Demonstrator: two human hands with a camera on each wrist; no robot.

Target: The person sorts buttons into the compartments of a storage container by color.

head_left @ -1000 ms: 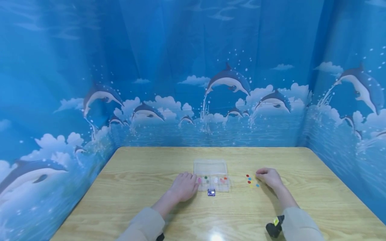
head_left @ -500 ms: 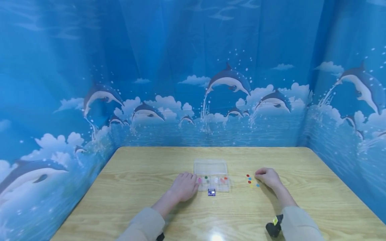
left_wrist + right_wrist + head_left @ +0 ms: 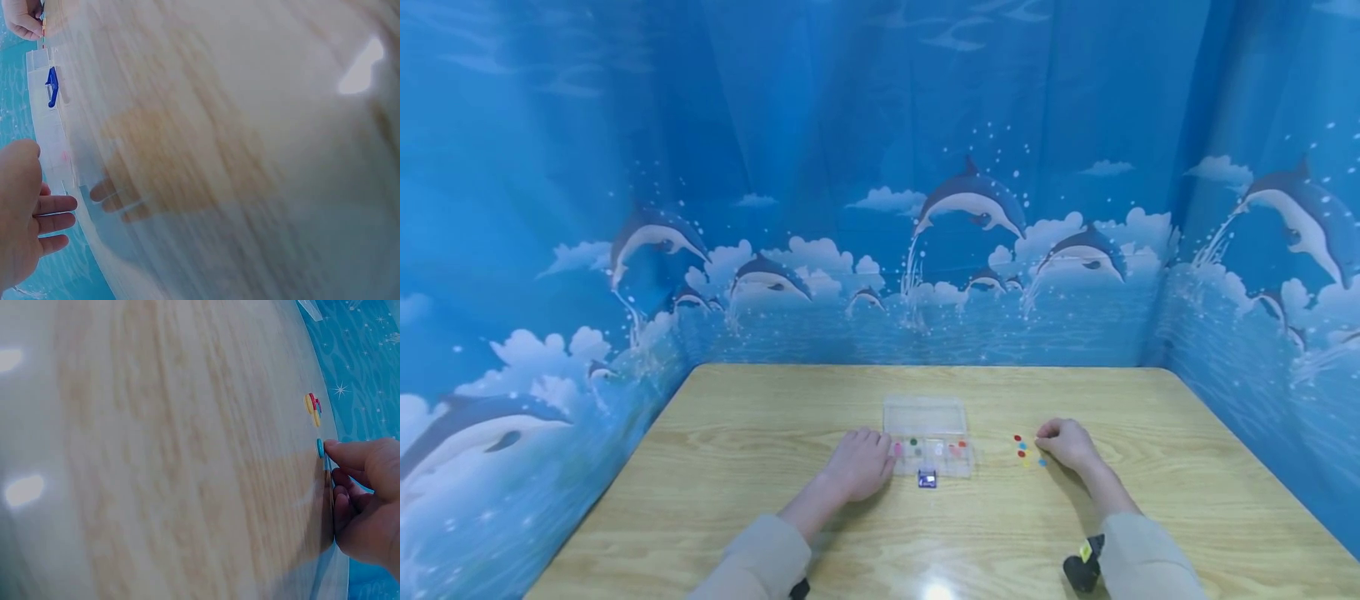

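A clear plastic compartment box (image 3: 928, 474) lies on the table with its lid (image 3: 924, 415) swung back and a blue latch (image 3: 927, 479) at the front. Small coloured discs sit in several compartments, among them a pink disc (image 3: 898, 449) and a green disc (image 3: 913, 442). My left hand (image 3: 861, 462) rests at the box's left side, fingers extended in the left wrist view. To the right, my right hand (image 3: 1069, 444) has its fingertips down by loose button-like discs, including a red disc (image 3: 1022, 454) and a blue disc (image 3: 1042, 462). Whether its fingertips pinch a disc is hidden.
The wooden table (image 3: 985, 542) reaches back to a blue dolphin-print curtain (image 3: 865, 167), which also stands along both sides. Loose discs lie between the box and my right hand. A black wrist device (image 3: 1082, 571) hangs at my right sleeve.
A yellow spot seen at my right fingertips one second ago is now out of sight. Both hands and the box otherwise stay nearly where they were.
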